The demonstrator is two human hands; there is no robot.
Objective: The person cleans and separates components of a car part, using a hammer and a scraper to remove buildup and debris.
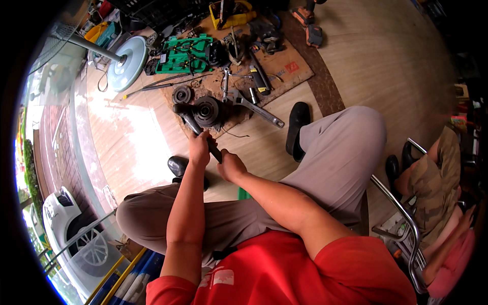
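Observation:
Both my hands grip what looks like a hammer (pixel 191 122), with a dark head and a metal shaft. My left hand (pixel 200 146) is closed round the handle nearer the head, and my right hand (pixel 232 165) is closed near its end. The hammer's head lies over the left edge of a dark, round, pulley-like part (pixel 208 112); whether they touch I cannot tell. A smaller dark ring-shaped part (pixel 181 94) sits just beyond the head. To the right, a large adjustable wrench (pixel 258 109) points toward my right shoe.
Stained cardboard (pixel 292 63) carries spanners (pixel 225 84), a socket (pixel 253 95) and a green tool case (pixel 175 56). A pale round fan base (pixel 133 56) stands at far left, and an orange-black cordless tool (pixel 308 25) at the far side. Someone sits at right beside a metal-framed chair (pixel 414 234).

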